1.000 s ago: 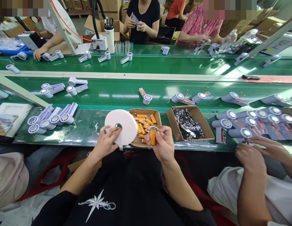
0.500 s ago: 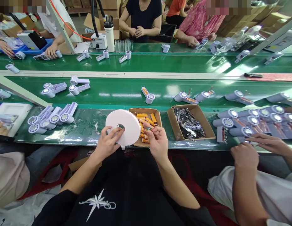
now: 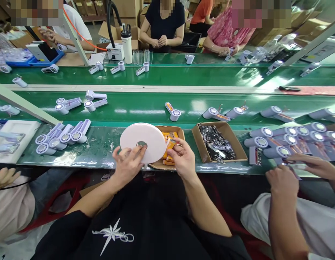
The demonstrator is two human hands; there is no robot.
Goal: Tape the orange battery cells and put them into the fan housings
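My left hand (image 3: pixel 129 162) is closed around a large flat roll of white tape (image 3: pixel 140 139), with fingertips at the hole in its middle. The roll stands tilted, its broad face toward me. Close to the roll's right edge, my right hand (image 3: pixel 183 159) pinches an orange battery (image 3: pixel 171 144) between thumb and fingers. A small white piece of tape shows beside the battery's upper end; whether it sticks to it I cannot tell. Behind both hands is a cardboard box (image 3: pixel 180 130) of orange batteries, partly hidden by the roll.
An open cardboard box (image 3: pixel 239 153) of circuit boards stands to the right. Lilac handheld fan bodies lie in a cluster (image 3: pixel 61 137) at left, on the green belt (image 3: pixel 137 112) and at right. A co-worker's hands (image 3: pixel 283 180) work at right; people sit across the line.
The tape roll has shifted slightly right and turned toward the right hand. The battery in my right hand now shows more fully, beside the roll's edge. The view has shifted a little.
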